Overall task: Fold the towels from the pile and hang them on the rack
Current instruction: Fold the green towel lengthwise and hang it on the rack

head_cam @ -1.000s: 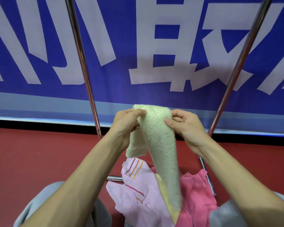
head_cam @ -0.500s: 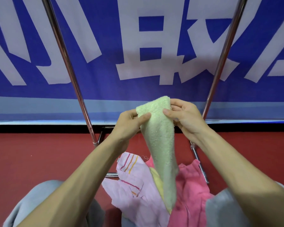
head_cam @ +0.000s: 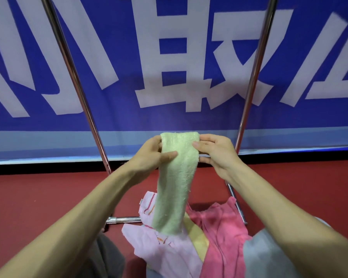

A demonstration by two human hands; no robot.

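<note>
A pale green terry towel (head_cam: pixel 175 185) hangs as a narrow folded strip in front of me. My left hand (head_cam: pixel 151 155) pinches its upper left edge and my right hand (head_cam: pixel 213 151) grips its upper right edge, both at the top fold. Below it lies the pile: a light pink towel with orange and red stripes (head_cam: pixel 165 247), a yellow towel (head_cam: pixel 199 241) and a bright pink towel (head_cam: pixel 223 235). Two chrome uprights of the rack (head_cam: pixel 76 81) rise left and right of my hands; its top bar is out of view.
The rack's right upright (head_cam: pixel 253 77) and its chrome base tubes (head_cam: pixel 125 219) stand on a red floor (head_cam: pixel 38 197). A blue banner with large white characters (head_cam: pixel 169 63) fills the background. My grey-trousered knees (head_cam: pixel 269 255) flank the pile.
The towel's top edge has been pulled flat and wider between my hands, and its hanging strip now looks straighter. The view has tilted slightly, showing more of the rack's base.
</note>
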